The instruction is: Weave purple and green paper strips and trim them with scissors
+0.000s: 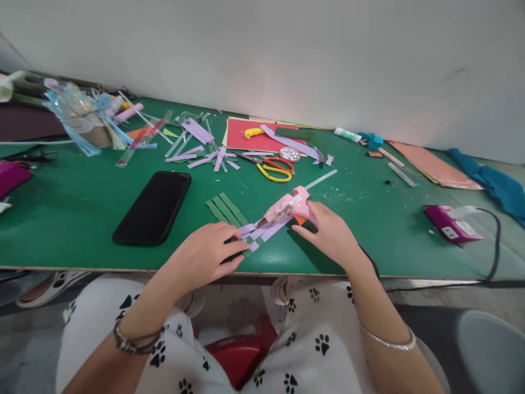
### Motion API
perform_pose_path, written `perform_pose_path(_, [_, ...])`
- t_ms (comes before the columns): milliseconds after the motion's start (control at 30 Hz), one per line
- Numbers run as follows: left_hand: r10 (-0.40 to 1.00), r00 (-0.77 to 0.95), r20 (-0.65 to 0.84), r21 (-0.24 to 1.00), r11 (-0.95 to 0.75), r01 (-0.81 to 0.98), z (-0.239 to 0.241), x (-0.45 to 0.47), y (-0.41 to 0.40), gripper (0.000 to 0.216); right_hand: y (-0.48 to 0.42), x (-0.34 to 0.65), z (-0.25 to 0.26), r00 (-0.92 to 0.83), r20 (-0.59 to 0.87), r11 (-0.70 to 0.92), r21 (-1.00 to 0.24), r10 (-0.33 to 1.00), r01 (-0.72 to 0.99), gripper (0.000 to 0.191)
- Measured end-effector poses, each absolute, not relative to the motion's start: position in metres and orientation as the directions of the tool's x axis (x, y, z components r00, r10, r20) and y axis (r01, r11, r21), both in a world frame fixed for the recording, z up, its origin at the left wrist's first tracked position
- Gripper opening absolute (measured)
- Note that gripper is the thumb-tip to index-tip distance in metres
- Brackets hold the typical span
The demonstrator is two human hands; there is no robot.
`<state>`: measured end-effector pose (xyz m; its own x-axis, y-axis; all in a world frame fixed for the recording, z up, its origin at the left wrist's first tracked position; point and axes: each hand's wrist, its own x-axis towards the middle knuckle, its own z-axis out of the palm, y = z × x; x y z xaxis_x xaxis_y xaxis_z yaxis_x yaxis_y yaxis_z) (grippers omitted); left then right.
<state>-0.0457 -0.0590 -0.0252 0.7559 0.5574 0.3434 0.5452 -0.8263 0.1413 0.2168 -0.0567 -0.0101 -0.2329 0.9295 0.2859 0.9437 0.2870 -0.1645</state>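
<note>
The woven paper strips (256, 236) lay near the front edge of the green tabletop (361, 197), their green ends pointing toward eleven o'clock and a purple band running toward two. At about half past eight from the weave, the left hand (211, 250) was half spread, thumb apart from the fingers, its fingertips resting on the strips with no firm grip on them. At three o'clock, the right hand (330, 231) was curled around the handle of a pink glue gun (283, 208), which tilted down toward the weave; its nozzle was right at the purple paper, though whether they touched could not be told. A clear glue stick (322, 179) poked out of the gun's back end toward two o'clock

Around the weave, a black phone (151, 209) lay between nine and ten o'clock, and loose strips (197, 131) were scattered at eleven. A red sheet (241, 141) sat at twelve, and scissors (270, 159) with red and yellow handles lay near one, just beside a round patterned disc (289, 154). A purple power socket (453, 224) with a plug in it stood at three
</note>
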Motion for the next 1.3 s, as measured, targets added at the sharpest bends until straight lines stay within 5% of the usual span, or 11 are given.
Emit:
perform_pose_path(1033, [0.55,0.754,0.358,0.157,-0.832,0.532,-0.023,-0.047,-0.059,0.026,-0.056,0.224,-0.006,-0.139,0.281,0.154,-0.033,0.95,0.987,0.022])
perform_pose_path(1300, [0.569,0.751,0.334,0.182,-0.821,0.541,-0.025,-0.046,-0.059,0.03,-0.059,0.214,-0.007,-0.216,0.253,0.237,-0.057,0.943,0.97,0.024])
